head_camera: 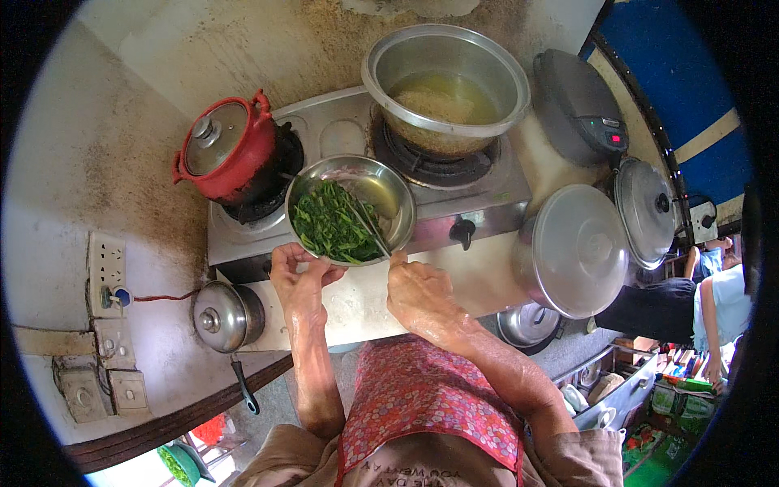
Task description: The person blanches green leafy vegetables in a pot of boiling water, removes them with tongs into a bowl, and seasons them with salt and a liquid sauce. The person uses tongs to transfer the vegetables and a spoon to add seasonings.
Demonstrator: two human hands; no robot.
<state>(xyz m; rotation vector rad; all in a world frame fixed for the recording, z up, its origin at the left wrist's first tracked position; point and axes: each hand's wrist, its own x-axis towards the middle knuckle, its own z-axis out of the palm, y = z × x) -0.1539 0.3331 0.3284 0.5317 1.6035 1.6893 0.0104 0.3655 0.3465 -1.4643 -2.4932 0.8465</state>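
Note:
A shallow steel bowl (398, 201) sits in front of me at the stove's front edge, tilted, with chopped cooked greens (331, 222) on its left side and a little liquid on its right. My left hand (304, 271) grips the bowl's near left rim between thumb and fingers. In my right hand (420, 286), at the near right rim, is a pair of metal chopsticks (369, 224), whose far ends reach among the greens. Behind the bowl on the right burner stands a large aluminium pot (447, 125) holding yellowish liquid.
A red lidded pot (225, 158) stands on the left burner of the gas stove (341, 137). A lidded steel saucepan (228, 316) is at the counter's left. On the right are a translucent lid (581, 249), a dark electric appliance (575, 106) and a lidded pan (645, 210). Other people are at far right.

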